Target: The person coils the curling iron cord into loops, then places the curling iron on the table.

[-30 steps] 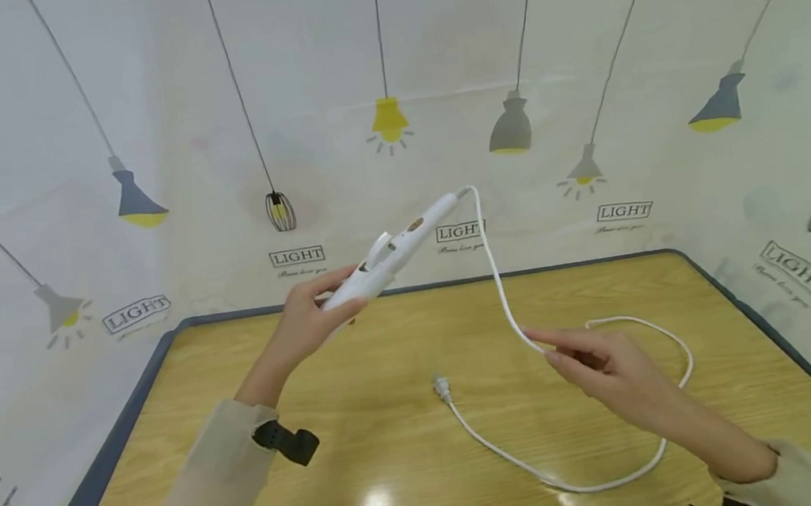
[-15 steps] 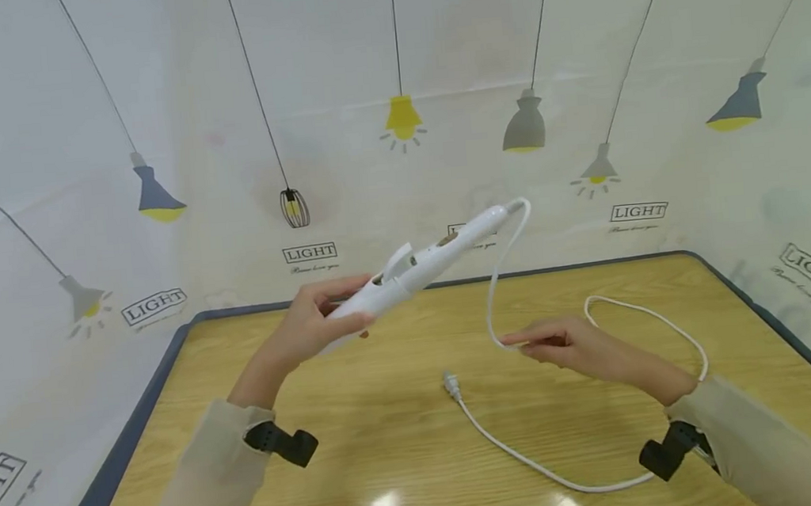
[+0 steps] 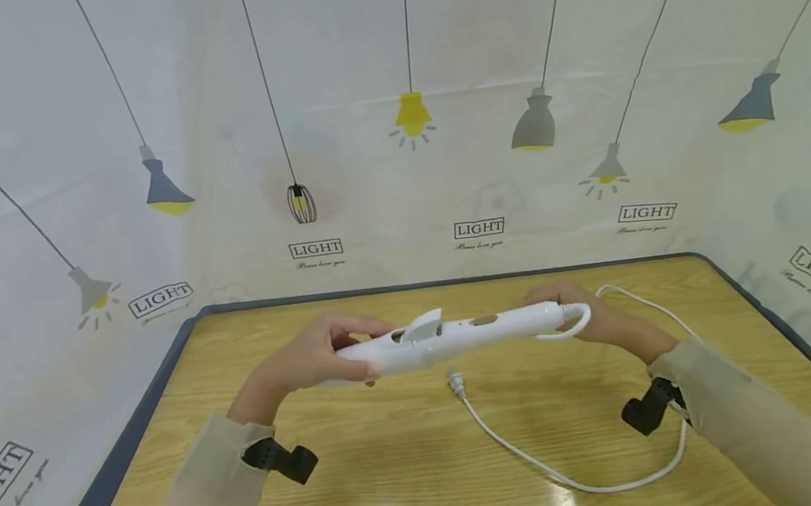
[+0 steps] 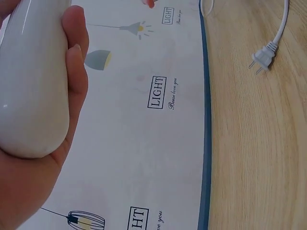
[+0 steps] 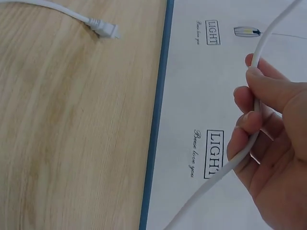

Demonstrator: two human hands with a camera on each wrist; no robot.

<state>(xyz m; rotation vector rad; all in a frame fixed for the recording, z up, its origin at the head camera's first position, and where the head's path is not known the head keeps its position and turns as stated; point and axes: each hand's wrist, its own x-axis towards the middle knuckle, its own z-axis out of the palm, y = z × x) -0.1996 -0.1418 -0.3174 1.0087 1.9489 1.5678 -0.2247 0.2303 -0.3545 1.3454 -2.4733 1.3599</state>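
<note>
A white curling iron [image 3: 462, 337], with a raised lever and a gold oval button, is held nearly level above the table in the head view. My left hand [image 3: 307, 360] grips its left part, thumb on the near side. The left wrist view shows the rounded white end [image 4: 36, 91] lying against the palm. Behind the iron's right end, partly covered by it, is my right hand [image 3: 600, 321]. In the right wrist view its thumb and curled fingers pinch the white power cord [image 5: 208, 187]. Further along, the cord lies on the table, ending in a two-pin plug [image 3: 456, 382].
The wood-grain table [image 3: 308, 467] has a dark blue edge [image 3: 373, 290]. Around it stand pale walls [image 3: 362, 153] printed with hanging lamps and "LIGHT" labels. A black wrist camera [image 3: 295, 462] is strapped at the left sleeve, another camera [image 3: 645, 415] at the right.
The curling iron's cord end has swung down from a steep tilt to nearly level. My right hand has moved up and away along the cord, now behind the iron's end; my left keeps its grip.
</note>
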